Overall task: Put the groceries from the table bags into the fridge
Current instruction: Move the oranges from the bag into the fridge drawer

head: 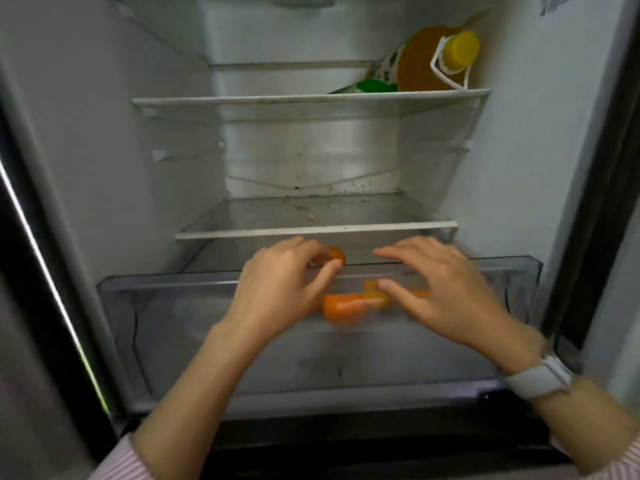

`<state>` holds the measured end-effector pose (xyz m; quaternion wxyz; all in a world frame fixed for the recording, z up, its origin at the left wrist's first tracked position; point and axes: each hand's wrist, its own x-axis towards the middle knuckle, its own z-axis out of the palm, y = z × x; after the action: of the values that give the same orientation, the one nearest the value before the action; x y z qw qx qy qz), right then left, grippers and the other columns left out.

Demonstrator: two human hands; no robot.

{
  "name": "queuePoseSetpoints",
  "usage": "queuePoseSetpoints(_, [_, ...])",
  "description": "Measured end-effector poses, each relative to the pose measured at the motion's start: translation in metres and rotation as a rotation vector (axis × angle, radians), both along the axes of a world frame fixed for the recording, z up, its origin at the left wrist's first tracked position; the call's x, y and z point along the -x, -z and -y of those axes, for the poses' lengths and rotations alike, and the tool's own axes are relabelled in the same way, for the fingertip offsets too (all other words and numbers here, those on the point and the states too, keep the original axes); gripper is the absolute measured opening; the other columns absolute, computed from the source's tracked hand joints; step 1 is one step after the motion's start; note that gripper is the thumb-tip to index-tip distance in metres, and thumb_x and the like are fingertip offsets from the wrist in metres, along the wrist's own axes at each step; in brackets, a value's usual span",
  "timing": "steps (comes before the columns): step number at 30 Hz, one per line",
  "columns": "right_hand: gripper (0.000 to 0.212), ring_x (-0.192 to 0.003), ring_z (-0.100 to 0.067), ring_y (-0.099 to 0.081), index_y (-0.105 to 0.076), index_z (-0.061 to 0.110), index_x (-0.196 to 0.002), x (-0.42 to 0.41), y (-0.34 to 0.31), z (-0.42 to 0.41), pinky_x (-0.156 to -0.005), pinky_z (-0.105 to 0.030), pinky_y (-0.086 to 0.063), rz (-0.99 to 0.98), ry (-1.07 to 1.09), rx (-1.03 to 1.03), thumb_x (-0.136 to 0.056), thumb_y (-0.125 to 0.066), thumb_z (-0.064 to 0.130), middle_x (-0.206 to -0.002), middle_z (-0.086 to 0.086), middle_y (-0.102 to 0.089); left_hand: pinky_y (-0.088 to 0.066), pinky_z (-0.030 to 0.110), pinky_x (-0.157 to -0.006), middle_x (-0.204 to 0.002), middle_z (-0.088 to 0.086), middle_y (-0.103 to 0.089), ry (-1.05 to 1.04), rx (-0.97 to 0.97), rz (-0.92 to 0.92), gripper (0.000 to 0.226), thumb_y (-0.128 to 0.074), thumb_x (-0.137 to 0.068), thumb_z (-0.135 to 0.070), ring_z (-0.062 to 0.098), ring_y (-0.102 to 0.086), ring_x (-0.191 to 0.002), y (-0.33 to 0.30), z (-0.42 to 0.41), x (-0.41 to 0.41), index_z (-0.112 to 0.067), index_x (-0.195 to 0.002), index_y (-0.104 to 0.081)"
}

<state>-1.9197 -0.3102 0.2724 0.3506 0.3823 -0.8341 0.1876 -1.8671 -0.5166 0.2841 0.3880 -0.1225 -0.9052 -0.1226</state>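
Both forearms reach in over the pulled-out crisper drawer (138, 327) at the bottom of the fridge (104, 150). The left hand (277, 289) curls its fingers round an orange fruit (334, 256), held just above the drawer's back edge. The right hand (446, 289) hovers with fingers spread and holding nothing, a watch (538, 375) on its wrist. Between the hands, blurred orange fruit (343, 310) lies in or is dropping into the drawer; which, I cannot tell. Behind, the lower shelf (311, 232) carries only crumbs, and a bottle (436, 60) leans on the upper shelf (277, 98). Let go from this height, the held fruit could bounce, bruise or roll out over the front lip, I judge.
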Motion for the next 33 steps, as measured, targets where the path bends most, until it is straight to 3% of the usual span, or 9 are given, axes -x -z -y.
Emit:
queuePoseSetpoints(4, [0.036,-0.100,-0.014,-0.048,-0.061,0.024,-0.115,0.006,0.028,-0.004,-0.085,-0.030,-0.028,-0.175,0.030,0.052,-0.083,-0.049,0.037,-0.104,-0.001,-0.063,-0.035,0.033,-0.078,-0.098,-0.005,-0.069,-0.097,0.197,-0.146,0.038,-0.046,-0.083,-0.046,0.018,-0.063,-0.086,0.031,0.005,-0.010,-0.022,-0.106,-0.065])
queuePoseSetpoints(11, [0.033,-0.092,-0.017,-0.042,-0.067,0.021,-0.107,0.046,0.026,0.013,-0.077,-0.026,-0.021,-0.190,-0.004,0.166,-0.080,-0.051,0.032,-0.094,-0.005,-0.062,-0.025,0.029,-0.081,-0.102,-0.002,-0.071,-0.043,0.093,-0.156,0.037,-0.050,-0.080,-0.039,0.012,-0.057,-0.094,0.031,0.015,0.031,-0.019,-0.106,-0.068])
queuePoseSetpoints(16, [0.031,-0.088,-0.022,-0.052,-0.069,0.018,-0.104,0.082,0.024,0.033,-0.077,-0.036,-0.039,-0.171,0.078,0.163,-0.074,-0.063,0.022,-0.092,-0.006,-0.064,-0.033,0.033,-0.091,-0.108,0.005,-0.070,-0.111,0.061,-0.101,0.034,-0.060,-0.076,-0.029,0.027,-0.063,-0.106,0.033,0.024,0.077,-0.013,-0.104,-0.069])
queuePoseSetpoints(20, [0.032,-0.082,-0.030,-0.057,-0.069,0.016,-0.104,0.108,0.028,0.048,-0.076,-0.042,-0.045,-0.142,0.142,0.133,-0.072,-0.070,0.015,-0.090,-0.008,-0.064,-0.041,0.046,-0.092,-0.108,0.008,-0.070,-0.149,0.056,-0.040,0.032,-0.060,-0.075,-0.024,0.034,-0.061,-0.108,0.038,0.027,0.110,-0.011,-0.102,-0.069])
queuePoseSetpoints(23, [0.036,-0.080,-0.031,-0.058,-0.069,0.015,-0.103,0.124,0.032,0.054,-0.075,-0.041,-0.045,-0.165,0.156,0.142,-0.068,-0.075,0.011,-0.087,-0.009,-0.064,-0.031,0.039,-0.100,-0.110,0.009,-0.069,-0.146,0.062,-0.043,0.039,-0.045,-0.082,-0.032,0.035,-0.060,-0.109,0.041,0.033,0.125,-0.011,-0.103,-0.069])
queuePoseSetpoints(27, [0.034,-0.080,-0.031,-0.058,-0.068,0.015,-0.104,0.131,0.036,0.055,-0.076,-0.042,-0.046,-0.194,0.176,0.141,-0.070,-0.073,0.012,-0.088,-0.010,-0.063,-0.020,0.038,-0.101,-0.111,0.008,-0.069,-0.141,0.110,-0.037,0.042,-0.042,-0.083,-0.034,0.032,-0.061,-0.108,0.042,0.039,0.131,-0.011,-0.106,-0.068])
queuePoseSetpoints(29, [0.039,-0.083,-0.033,-0.058,-0.066,0.014,-0.108,0.128,0.038,0.056,-0.080,-0.044,-0.046,-0.178,0.196,0.126,-0.070,-0.075,0.009,-0.091,-0.012,-0.063,-0.013,0.038,-0.109,-0.124,0.009,-0.062,-0.149,0.121,0.017,0.042,-0.044,-0.087,-0.034,0.031,-0.052,-0.121,0.041,0.037,0.126,-0.012,-0.119,-0.061])
queuePoseSetpoints(31, [0.046,-0.093,-0.037,-0.058,-0.062,0.012,-0.114,0.121,0.039,0.055,-0.090,-0.050,-0.043,-0.143,0.200,0.104,-0.070,-0.072,0.004,-0.100,-0.014,-0.063,0.001,0.041,-0.114,-0.144,0.008,-0.042,-0.178,0.122,0.078,0.046,-0.046,-0.092,-0.028,0.028,-0.029,-0.138,0.041,0.034,0.117,-0.015,-0.136,-0.043])
queuePoseSetpoints(33, [0.049,-0.114,-0.036,-0.052,-0.054,0.011,-0.125,0.106,0.042,0.054,-0.105,-0.053,-0.029,-0.038,0.181,0.128,-0.077,-0.062,0.005,-0.119,-0.015,-0.059,0.005,0.045,-0.114,-0.153,0.008,-0.022,-0.222,0.076,0.090,0.054,-0.047,-0.094,-0.025,0.026,-0.011,-0.143,0.043,0.028,0.100,-0.020,-0.144,-0.028])
